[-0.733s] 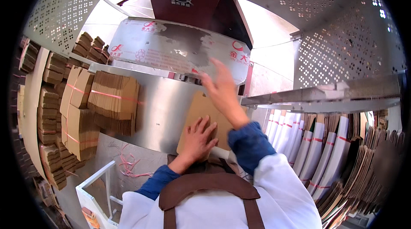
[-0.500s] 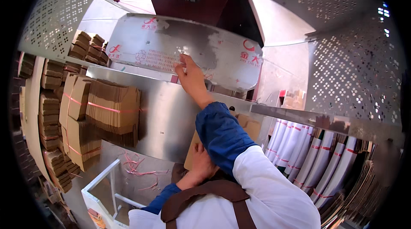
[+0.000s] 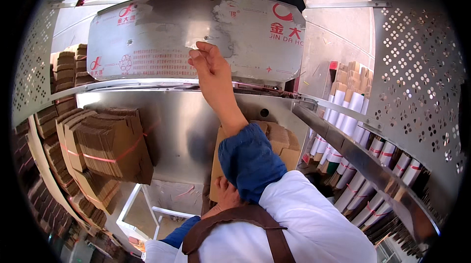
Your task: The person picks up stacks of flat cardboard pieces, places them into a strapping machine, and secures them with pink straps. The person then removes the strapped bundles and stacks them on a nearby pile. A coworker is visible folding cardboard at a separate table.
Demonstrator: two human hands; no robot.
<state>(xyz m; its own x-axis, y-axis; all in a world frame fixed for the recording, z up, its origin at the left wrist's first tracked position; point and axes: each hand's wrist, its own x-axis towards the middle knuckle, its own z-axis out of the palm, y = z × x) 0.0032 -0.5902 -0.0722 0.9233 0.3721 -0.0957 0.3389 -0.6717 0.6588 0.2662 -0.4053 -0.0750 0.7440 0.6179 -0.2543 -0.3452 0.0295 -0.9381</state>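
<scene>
Brushed-steel table [image 3: 181, 130] gleams, cardboard [image 3: 289, 157] lying at its near edge under the left hand [image 3: 227, 195]; right hand [image 3: 211, 61], well apart, hangs curled before the metal panel [image 3: 162, 32] (can't tell whether either grips anything). That low right sleeve [image 3: 250, 162] could snag and skew the cardboard.

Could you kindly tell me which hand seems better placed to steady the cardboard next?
Probably the left hand: it rests on the cardboard near the body, while the right hand is raised farther forward, over the metal panel in this view.
</scene>
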